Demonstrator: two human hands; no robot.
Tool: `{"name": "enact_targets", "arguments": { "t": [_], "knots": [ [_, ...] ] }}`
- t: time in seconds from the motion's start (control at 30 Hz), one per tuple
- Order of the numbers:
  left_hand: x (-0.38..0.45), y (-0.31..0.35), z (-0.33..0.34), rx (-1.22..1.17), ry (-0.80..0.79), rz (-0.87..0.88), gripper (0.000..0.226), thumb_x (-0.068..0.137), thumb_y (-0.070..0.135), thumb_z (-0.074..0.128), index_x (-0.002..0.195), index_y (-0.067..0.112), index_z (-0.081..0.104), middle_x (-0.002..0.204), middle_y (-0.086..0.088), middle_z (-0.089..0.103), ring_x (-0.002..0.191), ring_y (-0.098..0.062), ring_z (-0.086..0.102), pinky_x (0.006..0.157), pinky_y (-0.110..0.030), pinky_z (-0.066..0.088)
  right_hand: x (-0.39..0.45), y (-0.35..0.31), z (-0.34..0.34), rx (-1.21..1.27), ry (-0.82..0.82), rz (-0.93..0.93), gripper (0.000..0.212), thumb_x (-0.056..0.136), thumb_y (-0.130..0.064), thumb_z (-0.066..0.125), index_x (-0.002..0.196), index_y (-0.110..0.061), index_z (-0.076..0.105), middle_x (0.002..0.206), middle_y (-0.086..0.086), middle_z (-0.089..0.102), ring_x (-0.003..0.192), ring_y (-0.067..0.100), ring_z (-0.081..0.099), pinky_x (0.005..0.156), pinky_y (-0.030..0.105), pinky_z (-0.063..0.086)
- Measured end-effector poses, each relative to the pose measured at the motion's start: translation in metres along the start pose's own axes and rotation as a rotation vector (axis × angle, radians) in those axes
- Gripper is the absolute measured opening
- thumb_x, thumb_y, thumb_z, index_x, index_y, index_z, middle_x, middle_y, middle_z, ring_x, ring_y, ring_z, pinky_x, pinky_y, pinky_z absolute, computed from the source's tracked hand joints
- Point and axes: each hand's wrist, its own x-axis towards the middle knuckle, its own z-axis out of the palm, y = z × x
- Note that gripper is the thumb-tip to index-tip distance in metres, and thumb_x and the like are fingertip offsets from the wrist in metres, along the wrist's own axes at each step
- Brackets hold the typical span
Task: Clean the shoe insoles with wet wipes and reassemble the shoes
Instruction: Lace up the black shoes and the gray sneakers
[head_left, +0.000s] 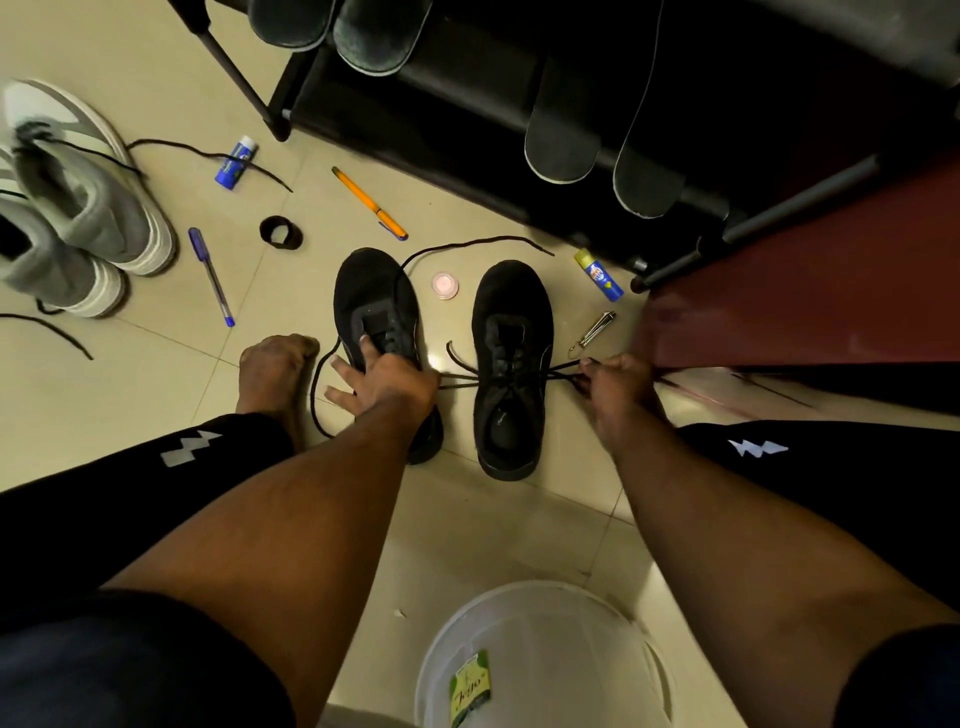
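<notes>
On the tiled floor (171, 395) between my knees I see 2 black shoes, toes pointing away from me, long axes approx parallel. L hand (382, 382) presses spread fingers on the left shoe (376, 312); R hand (615, 376) pinches a lace (558, 375) of the right shoe (511, 364). Heel of left shoe hidden by my forearm; insoles (558, 130) on the dark rack (467, 104) are hard to make out.

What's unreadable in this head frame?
- Insoles inside the black shoes: openings too dark to tell.
- Left hand: its lace grip is hidden beneath it.
- Grey sneakers: cut off by left edge.
- Bucket: cut off by bottom edge; its packet label too small.
</notes>
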Motion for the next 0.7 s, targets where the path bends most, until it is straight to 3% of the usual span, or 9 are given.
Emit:
{"name": "enact_targets", "arguments": {
  "t": [0.1,0.23,0.33,0.43,0.5,0.53,0.6,0.67,0.7],
  "knots": [
    [-0.004,0.004,0.005,0.008,0.04,0.107,0.049,0.09,0.042,0.064,0.133,0.019,0.055,0.166,-0.009,-0.001,0.15,-0.04,-0.013,0.118,-0.061,-0.003,-0.031,0.002,-0.002,-0.022,0.022,-0.054,0.024,0.083,-0.032,0.073,0.094,-0.015,0.059,0.083,0.005,0.063,0.073,0.022,0.057,0.062,0.028,0.046],
    [-0.018,0.007,0.014,-0.056,0.119,0.424,0.064,0.086,0.034,0.065,0.143,0.021,0.039,0.166,-0.007,0.003,0.152,-0.03,-0.008,0.12,-0.054,0.0,-0.067,0.02,0.002,-0.16,-0.059,-0.235,0.044,0.084,-0.021,0.074,0.118,-0.001,0.053,0.114,0.013,0.054,0.1,0.022,0.052,0.068,0.015,0.037],
    [-0.029,0.012,0.021,0.046,0.097,0.61,0.072,0.087,0.03,0.063,0.15,0.019,0.031,0.165,-0.006,0.01,0.153,-0.025,-0.003,0.122,-0.051,0.0,-0.085,0.043,0.008,-0.297,-0.164,-0.307,0.044,0.083,-0.021,0.075,0.118,-0.01,0.051,0.12,0.007,0.049,0.104,0.018,0.05,0.078,0.023,0.039],
    [-0.035,0.014,0.03,0.121,0.015,0.64,0.065,0.086,0.037,0.06,0.147,0.024,0.039,0.155,-0.005,0.035,0.148,-0.022,0.022,0.122,-0.049,-0.001,-0.074,0.049,0.013,-0.458,-0.198,-0.293,0.043,0.08,-0.021,0.075,0.115,-0.018,0.05,0.112,-0.004,0.046,0.095,0.015,0.051,0.079,0.031,0.048],
    [-0.037,0.016,0.039,0.179,-0.04,0.604,0.07,0.086,0.044,0.059,0.148,0.024,0.034,0.147,-0.003,0.045,0.14,-0.021,0.038,0.122,-0.047,-0.001,-0.042,0.057,0.017,-0.587,-0.195,-0.306,0.042,0.081,-0.035,0.073,0.112,-0.036,0.045,0.101,-0.017,0.041,0.089,0.01,0.053,0.079,0.029,0.044],
    [-0.037,0.018,0.043,0.176,-0.07,0.575,0.075,0.086,0.044,0.061,0.15,0.023,0.029,0.146,-0.004,0.046,0.138,-0.022,0.041,0.122,-0.047,0.003,-0.031,0.056,0.017,-0.649,-0.196,-0.32,0.043,0.08,-0.039,0.073,0.111,-0.041,0.042,0.098,-0.021,0.041,0.089,0.008,0.053,0.08,0.028,0.041],
    [-0.037,0.02,0.051,0.045,-0.17,0.508,0.081,0.083,0.032,0.067,0.151,0.024,0.022,0.143,-0.007,0.048,0.131,-0.027,0.049,0.12,-0.048,0.025,-0.036,0.046,0.021,-0.662,-0.224,-0.356,0.043,0.08,-0.022,0.073,0.115,-0.03,0.049,0.1,-0.014,0.048,0.091,0.01,0.053,0.083,0.033,0.046],
    [-0.04,0.022,0.054,-0.135,-0.271,0.462,0.083,0.083,0.014,0.067,0.15,0.027,0.02,0.137,-0.009,0.053,0.119,-0.029,0.058,0.101,-0.046,0.05,-0.045,0.04,0.02,-0.656,-0.24,-0.397,0.042,0.082,-0.008,0.067,0.12,-0.017,0.051,0.104,-0.001,0.057,0.097,0.02,0.057,0.087,0.04,0.05],
    [-0.04,0.023,0.055,-0.181,-0.29,0.465,0.083,0.084,0.008,0.065,0.15,0.027,0.019,0.137,-0.009,0.054,0.117,-0.029,0.059,0.096,-0.043,0.053,-0.051,0.039,0.019,-0.68,-0.22,-0.436,0.04,0.084,-0.007,0.064,0.121,-0.016,0.051,0.107,0.002,0.059,0.1,0.022,0.058,0.088,0.04,0.05]
  ]
}}
